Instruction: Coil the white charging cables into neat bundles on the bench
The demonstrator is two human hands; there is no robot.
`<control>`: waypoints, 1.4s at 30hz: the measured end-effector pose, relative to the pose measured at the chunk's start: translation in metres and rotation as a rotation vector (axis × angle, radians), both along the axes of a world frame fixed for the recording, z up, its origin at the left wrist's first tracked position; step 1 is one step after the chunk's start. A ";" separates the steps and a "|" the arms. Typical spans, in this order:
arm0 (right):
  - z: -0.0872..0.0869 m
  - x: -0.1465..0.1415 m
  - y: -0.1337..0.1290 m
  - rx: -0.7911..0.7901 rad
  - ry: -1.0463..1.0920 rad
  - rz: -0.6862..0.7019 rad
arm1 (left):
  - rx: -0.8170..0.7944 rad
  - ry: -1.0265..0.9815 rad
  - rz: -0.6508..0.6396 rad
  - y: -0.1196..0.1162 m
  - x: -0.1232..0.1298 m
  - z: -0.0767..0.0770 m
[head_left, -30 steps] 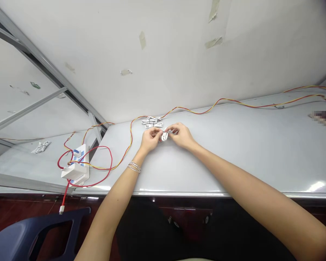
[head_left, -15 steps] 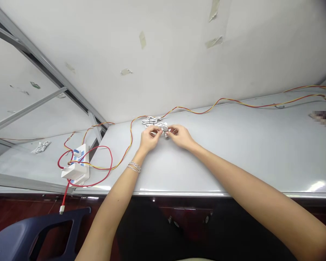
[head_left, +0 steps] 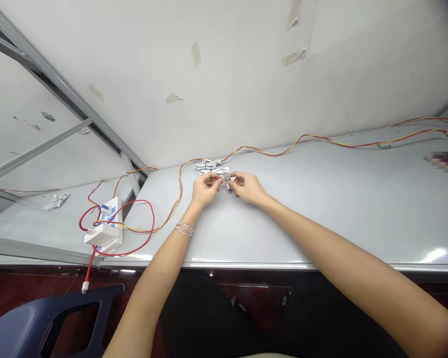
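Note:
Both hands meet over a small coiled white cable (head_left: 226, 176) near the back of the grey tabletop. My left hand (head_left: 204, 190) is closed in a pinch at its left side, thumb against forefinger. From the right, my right hand (head_left: 247, 188) pinches at the same coil. A thin dark tie appears to cross the coil between the fingertips; its ends are too small to make out. Just behind lie more bundled white cables (head_left: 208, 165), touching or close to the held one.
A red-and-yellow twisted wire (head_left: 302, 136) runs along the wall's foot. At left, a white power strip (head_left: 114, 211) with a plugged-in white adapter (head_left: 102, 235) has a looped red cable (head_left: 153, 219). Another white cable bundle (head_left: 57, 201) lies farther left. A blue chair (head_left: 26, 318) stands below.
The held coil has turned slightly between the fingers, showing more of its rounded end. Both hands have shifted only a little; everything else stays where it was.

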State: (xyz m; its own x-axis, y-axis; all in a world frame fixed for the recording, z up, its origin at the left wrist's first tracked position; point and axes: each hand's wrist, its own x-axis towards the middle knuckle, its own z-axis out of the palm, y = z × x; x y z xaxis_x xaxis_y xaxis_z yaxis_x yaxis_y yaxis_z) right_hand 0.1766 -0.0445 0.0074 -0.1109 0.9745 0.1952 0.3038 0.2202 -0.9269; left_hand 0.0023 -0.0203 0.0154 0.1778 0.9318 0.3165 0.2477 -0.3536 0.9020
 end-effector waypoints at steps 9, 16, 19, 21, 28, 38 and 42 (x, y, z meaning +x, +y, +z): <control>0.008 -0.003 -0.002 -0.276 0.309 0.005 | -0.113 -0.055 -0.012 0.000 0.000 0.002; 0.001 -0.005 0.000 -0.118 0.324 0.000 | -0.116 -0.051 -0.014 0.001 0.000 -0.001; -0.002 -0.003 0.000 -0.084 0.312 -0.002 | -0.142 -0.058 -0.008 0.001 0.000 -0.001; -0.002 -0.002 0.000 -0.053 0.287 -0.018 | -0.170 -0.068 -0.011 0.001 0.000 0.001; -0.002 -0.002 0.001 0.098 0.251 0.003 | -0.276 -0.123 -0.081 -0.003 0.001 0.005; -0.005 -0.005 0.002 0.089 0.292 0.177 | -0.297 -0.202 -0.153 -0.002 -0.001 0.004; -0.005 -0.004 0.000 0.150 0.135 0.197 | -0.281 -0.224 -0.148 -0.001 0.000 0.003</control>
